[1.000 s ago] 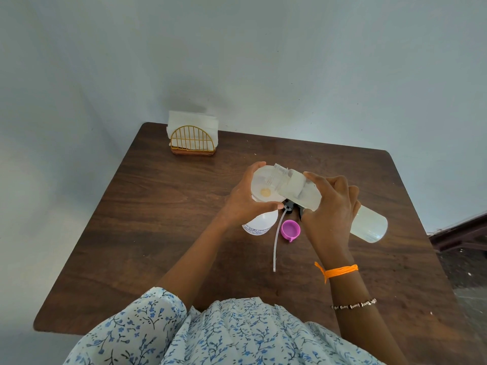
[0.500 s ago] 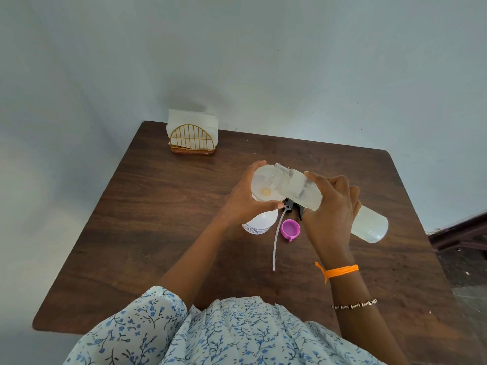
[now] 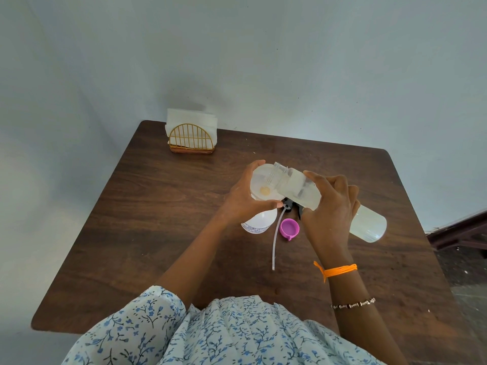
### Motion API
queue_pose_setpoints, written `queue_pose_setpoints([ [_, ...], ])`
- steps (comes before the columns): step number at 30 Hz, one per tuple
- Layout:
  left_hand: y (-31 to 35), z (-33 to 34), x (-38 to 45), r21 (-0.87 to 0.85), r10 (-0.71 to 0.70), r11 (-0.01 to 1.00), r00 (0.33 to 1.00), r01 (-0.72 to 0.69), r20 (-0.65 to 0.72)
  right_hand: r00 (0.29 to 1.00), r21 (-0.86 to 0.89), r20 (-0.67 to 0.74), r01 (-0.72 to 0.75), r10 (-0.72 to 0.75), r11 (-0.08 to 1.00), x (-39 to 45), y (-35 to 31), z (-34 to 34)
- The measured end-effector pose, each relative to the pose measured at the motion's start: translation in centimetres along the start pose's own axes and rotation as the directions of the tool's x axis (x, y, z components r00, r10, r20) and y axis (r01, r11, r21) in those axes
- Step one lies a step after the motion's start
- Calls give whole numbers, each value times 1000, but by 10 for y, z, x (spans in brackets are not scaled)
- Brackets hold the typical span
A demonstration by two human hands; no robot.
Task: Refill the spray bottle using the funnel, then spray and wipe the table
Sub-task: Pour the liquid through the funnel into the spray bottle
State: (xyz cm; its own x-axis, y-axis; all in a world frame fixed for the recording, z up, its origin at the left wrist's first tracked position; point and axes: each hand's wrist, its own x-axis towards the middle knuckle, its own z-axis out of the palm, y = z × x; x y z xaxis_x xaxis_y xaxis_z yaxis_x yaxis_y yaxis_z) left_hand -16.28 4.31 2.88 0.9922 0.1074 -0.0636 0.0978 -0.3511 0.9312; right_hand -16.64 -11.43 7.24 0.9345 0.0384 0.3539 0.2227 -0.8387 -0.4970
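A white spray bottle (image 3: 259, 222) stands open on the wooden table (image 3: 158, 219) with a translucent funnel (image 3: 263, 185) set in its neck. My left hand (image 3: 241, 202) grips the funnel's rim from the left side. My right hand (image 3: 332, 209) holds a clear refill bottle (image 3: 369, 225) tipped on its side, with its open mouth over the funnel. The spray head (image 3: 288, 206), black with a long clear tube (image 3: 275, 241), lies on the table between my hands. A pink cap (image 3: 289, 227) lies beside the tube.
A gold wire napkin holder (image 3: 191, 137) with white napkins stands at the table's far left corner, close to the wall. A dark bench edge (image 3: 458, 233) shows past the table's right side.
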Motion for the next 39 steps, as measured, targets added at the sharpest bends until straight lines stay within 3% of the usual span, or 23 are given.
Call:
queue_pose_setpoints([
  [39, 2, -1, -2, -11, 2, 1000, 1000, -2, 5, 1000, -19, -21, 22, -22, 1000, 0, 3, 2],
])
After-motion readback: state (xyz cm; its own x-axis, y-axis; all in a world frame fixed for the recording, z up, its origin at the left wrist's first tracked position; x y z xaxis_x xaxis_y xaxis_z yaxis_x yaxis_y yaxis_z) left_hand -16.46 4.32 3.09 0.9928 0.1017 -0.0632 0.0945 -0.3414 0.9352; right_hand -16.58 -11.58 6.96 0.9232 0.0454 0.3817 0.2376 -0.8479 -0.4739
